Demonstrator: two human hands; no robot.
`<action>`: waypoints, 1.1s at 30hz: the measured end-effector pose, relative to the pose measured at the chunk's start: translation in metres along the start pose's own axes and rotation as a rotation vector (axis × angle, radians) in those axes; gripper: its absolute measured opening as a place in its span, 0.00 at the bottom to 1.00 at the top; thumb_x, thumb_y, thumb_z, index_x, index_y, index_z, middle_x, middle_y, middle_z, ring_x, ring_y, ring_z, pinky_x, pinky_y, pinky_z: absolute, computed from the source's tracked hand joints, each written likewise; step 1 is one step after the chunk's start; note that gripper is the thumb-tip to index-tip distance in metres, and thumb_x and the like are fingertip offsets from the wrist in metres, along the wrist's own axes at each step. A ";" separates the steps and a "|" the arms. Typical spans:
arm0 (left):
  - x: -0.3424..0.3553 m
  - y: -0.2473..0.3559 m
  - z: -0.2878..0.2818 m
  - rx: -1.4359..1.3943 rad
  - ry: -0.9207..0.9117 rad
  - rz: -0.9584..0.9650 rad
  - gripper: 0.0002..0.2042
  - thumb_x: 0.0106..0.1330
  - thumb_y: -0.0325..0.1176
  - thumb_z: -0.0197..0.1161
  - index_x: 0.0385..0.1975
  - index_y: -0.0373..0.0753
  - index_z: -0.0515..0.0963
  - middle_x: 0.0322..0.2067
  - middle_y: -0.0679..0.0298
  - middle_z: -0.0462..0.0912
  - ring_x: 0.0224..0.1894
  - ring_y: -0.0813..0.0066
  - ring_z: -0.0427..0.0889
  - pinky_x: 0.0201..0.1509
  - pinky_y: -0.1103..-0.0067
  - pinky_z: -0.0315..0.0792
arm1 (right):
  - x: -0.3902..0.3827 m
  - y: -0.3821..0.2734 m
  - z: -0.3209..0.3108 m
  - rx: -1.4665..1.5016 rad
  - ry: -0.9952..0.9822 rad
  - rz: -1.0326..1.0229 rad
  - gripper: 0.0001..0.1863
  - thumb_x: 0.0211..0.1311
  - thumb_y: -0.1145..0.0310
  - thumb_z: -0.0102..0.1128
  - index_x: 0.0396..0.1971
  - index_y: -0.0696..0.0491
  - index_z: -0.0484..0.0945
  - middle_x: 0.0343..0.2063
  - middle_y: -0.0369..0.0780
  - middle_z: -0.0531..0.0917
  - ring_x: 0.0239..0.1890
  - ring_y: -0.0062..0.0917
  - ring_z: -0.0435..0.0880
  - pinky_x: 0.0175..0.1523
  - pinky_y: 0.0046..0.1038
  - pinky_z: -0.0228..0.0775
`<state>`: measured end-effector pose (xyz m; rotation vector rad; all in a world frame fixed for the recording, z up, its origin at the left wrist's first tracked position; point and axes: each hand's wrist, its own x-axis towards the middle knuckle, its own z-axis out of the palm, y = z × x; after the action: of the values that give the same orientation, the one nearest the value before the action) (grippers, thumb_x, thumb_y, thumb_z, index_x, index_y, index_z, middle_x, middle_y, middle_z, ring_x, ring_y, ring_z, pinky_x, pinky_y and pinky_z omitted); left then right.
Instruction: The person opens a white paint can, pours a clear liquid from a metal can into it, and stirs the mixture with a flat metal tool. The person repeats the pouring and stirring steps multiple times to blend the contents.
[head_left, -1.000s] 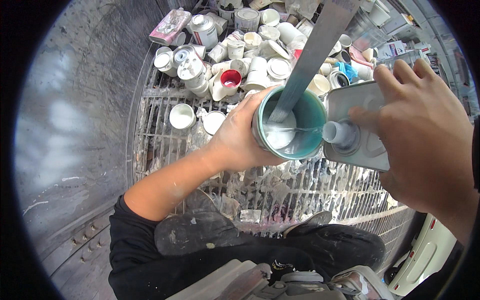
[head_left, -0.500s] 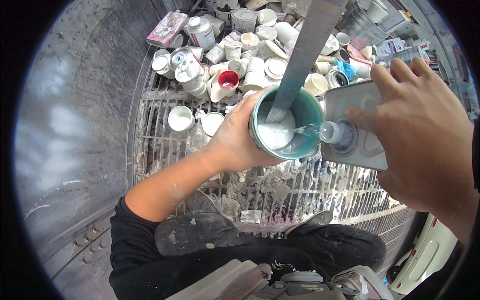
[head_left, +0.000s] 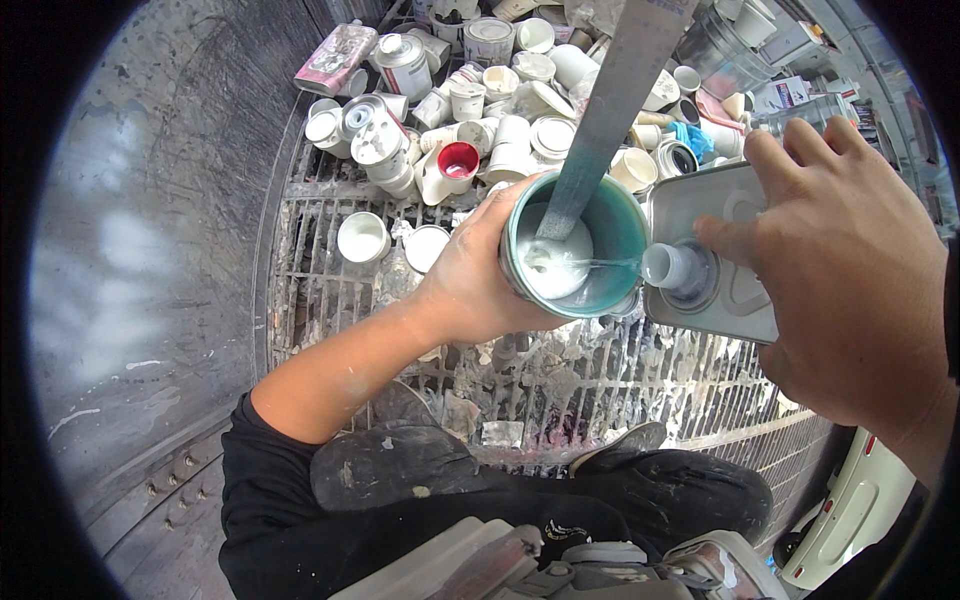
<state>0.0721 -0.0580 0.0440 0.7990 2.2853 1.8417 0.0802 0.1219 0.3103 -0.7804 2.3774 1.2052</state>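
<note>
My left hand (head_left: 485, 270) is wrapped round a teal-green cup (head_left: 622, 225) with whitish, frothy liquid (head_left: 556, 268) at its bottom. A flat metal strip (head_left: 612, 115), like a steel ruler, leans in the cup, its lower end in the liquid and its upper end past the far rim. To the right, my right hand (head_left: 840, 265) grips a rectangular metal can (head_left: 690, 195), tilted so its clear round spout (head_left: 665, 266) faces the cup. From the spout a thin clear stream crosses the cup's rim and lands in the liquid. My right index finger lies along the can's top.
Below is a metal grating (head_left: 600, 385) crusted with dried paint. Used white cups and tins (head_left: 510, 130) lie heaped at the far side, with a red-lined cup (head_left: 458, 160) among them. A grey metal wall (head_left: 150, 220) rises on the left. At the lower right is a pale-green object (head_left: 850, 510).
The stream from the spout has become thinner and straighter and reaches farther into the cup, with a dent in the liquid where it lands. Both hands stay nearly still.
</note>
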 end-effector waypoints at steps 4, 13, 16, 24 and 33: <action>0.000 0.000 0.000 -0.024 0.017 0.008 0.58 0.41 0.36 0.91 0.76 0.42 0.61 0.65 0.54 0.76 0.69 0.57 0.77 0.74 0.63 0.71 | 0.001 0.000 0.001 0.007 0.014 -0.008 0.36 0.40 0.65 0.87 0.57 0.44 0.89 0.57 0.44 0.81 0.62 0.34 0.76 0.73 0.36 0.64; -0.001 0.001 -0.001 0.007 0.016 0.008 0.58 0.41 0.36 0.91 0.76 0.42 0.61 0.65 0.53 0.75 0.69 0.55 0.77 0.73 0.62 0.71 | 0.004 0.003 0.007 0.143 0.003 -0.021 0.36 0.40 0.63 0.89 0.57 0.45 0.89 0.51 0.41 0.81 0.57 0.33 0.78 0.70 0.35 0.68; -0.001 0.002 0.000 0.016 0.014 0.003 0.58 0.41 0.35 0.91 0.76 0.42 0.61 0.65 0.53 0.76 0.68 0.55 0.77 0.73 0.62 0.71 | 0.003 0.001 0.010 0.123 0.024 -0.034 0.36 0.40 0.63 0.89 0.57 0.45 0.89 0.50 0.41 0.81 0.57 0.33 0.78 0.70 0.35 0.69; -0.001 0.001 0.002 -0.009 0.011 0.007 0.58 0.42 0.35 0.90 0.76 0.42 0.61 0.64 0.54 0.76 0.68 0.56 0.77 0.73 0.62 0.72 | 0.002 0.001 0.013 0.109 0.014 -0.027 0.36 0.41 0.63 0.89 0.57 0.45 0.89 0.50 0.41 0.81 0.57 0.32 0.78 0.70 0.34 0.69; -0.001 0.002 0.001 -0.024 0.006 -0.003 0.57 0.42 0.35 0.90 0.76 0.43 0.61 0.63 0.54 0.76 0.68 0.57 0.77 0.73 0.63 0.72 | 0.003 0.001 0.011 0.087 -0.005 -0.020 0.36 0.41 0.64 0.89 0.57 0.44 0.89 0.51 0.41 0.81 0.58 0.32 0.78 0.72 0.35 0.68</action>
<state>0.0741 -0.0570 0.0450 0.7864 2.2628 1.8689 0.0782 0.1304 0.3035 -0.7712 2.3947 1.0871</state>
